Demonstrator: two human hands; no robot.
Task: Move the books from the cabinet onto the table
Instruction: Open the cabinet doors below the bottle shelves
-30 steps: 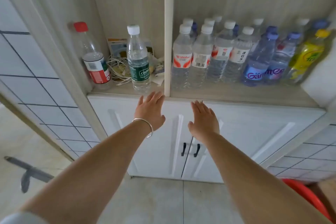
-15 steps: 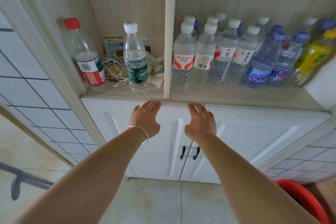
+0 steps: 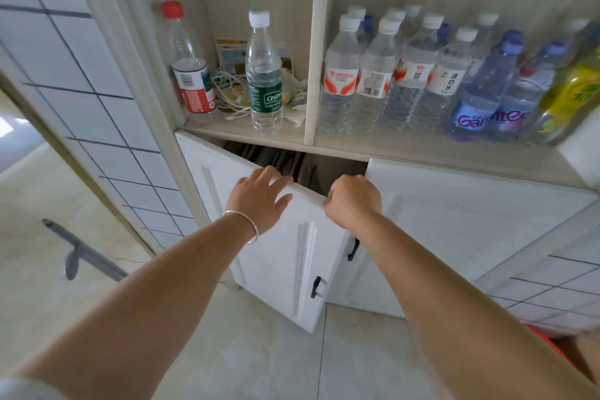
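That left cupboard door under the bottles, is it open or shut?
Partly open. The left door is swung outward, leaving a dark gap at its top with book edges showing. Both hands are at its top edge.

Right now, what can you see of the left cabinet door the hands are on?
The left cabinet door is a white panelled door, glossy like painted wood, with a raised frame moulding and a black handle near its free edge. It stands partly open, hinged at its left side, showing dark upright spines inside. The left hand lies over its top edge with straight fingers; the right hand curls round the top corner. The door beside it is shut.
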